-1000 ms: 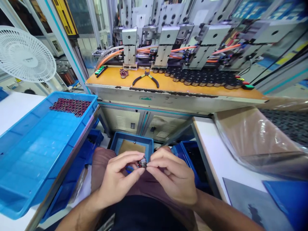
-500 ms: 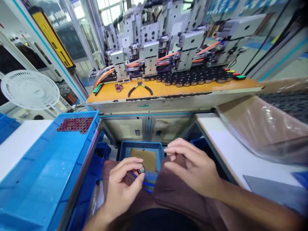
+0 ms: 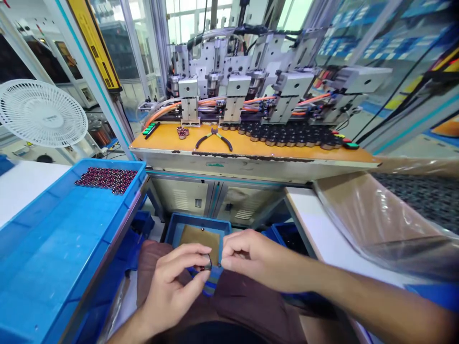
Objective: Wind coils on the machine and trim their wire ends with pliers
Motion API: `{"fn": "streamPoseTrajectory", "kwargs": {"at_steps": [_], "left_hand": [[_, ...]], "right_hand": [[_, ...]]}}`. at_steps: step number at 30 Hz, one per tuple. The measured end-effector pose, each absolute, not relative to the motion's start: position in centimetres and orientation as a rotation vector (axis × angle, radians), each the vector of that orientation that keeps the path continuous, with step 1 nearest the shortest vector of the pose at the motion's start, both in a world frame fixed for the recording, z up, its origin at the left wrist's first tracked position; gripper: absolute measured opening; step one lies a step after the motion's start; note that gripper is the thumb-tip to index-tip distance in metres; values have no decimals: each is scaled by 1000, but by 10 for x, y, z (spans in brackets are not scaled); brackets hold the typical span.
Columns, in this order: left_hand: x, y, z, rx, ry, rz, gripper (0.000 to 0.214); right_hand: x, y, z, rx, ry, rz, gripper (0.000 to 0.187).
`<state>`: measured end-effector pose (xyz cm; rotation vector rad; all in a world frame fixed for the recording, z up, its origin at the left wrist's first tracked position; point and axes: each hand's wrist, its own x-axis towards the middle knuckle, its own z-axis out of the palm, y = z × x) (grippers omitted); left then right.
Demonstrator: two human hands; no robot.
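Note:
My left hand (image 3: 172,286) pinches a small dark round coil part (image 3: 205,262) between thumb and forefinger, low over my lap. Just to its right, my right hand (image 3: 247,260) has its fingers curled and its fingertips close to the part; whether anything is in them I cannot see. Below both hands sits a small blue bin (image 3: 175,228) with a brown cardboard sheet inside. A large blue tray (image 3: 71,224) at the left holds several dark red coil parts (image 3: 106,178) in its far corner.
An orange-topped machine bench (image 3: 251,143) stands ahead, carrying black pliers (image 3: 213,138), rows of dark coils (image 3: 290,134) and grey actuator heads. A white fan (image 3: 41,112) stands at the left. Plastic-wrapped material (image 3: 376,215) lies on the white table at the right.
My right hand came away from the part half a second ago, then moved back in beside it. My left hand has kept its pinch on the part throughout.

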<state>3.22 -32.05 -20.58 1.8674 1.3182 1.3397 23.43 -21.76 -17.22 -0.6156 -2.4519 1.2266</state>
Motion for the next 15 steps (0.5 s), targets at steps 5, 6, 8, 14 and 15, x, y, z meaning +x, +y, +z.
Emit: {"fn": "streamPoseTrajectory", "kwargs": {"at_steps": [5,6,8,14,15], "left_hand": [[28,-320,-210,1876,1329,1446,24],[29,-319,-211,1866,1336,1471,25],[29,-318,-213,1836,1357,1513,26],[21,-325,-215,1692,1440,1566,26],[19,-327,-215,1661,1451,1578,25]], "right_hand": [[200,-121,-136,-928,-2218,619,19],[187,-98,-129,-1032,-2136,401,27],[160,-57,-121,-1299,-2050,185,57],[117,-4,-124,-1722,-2092,290,86],[121,-1,-124,-1686,-2154,297,78]]}}
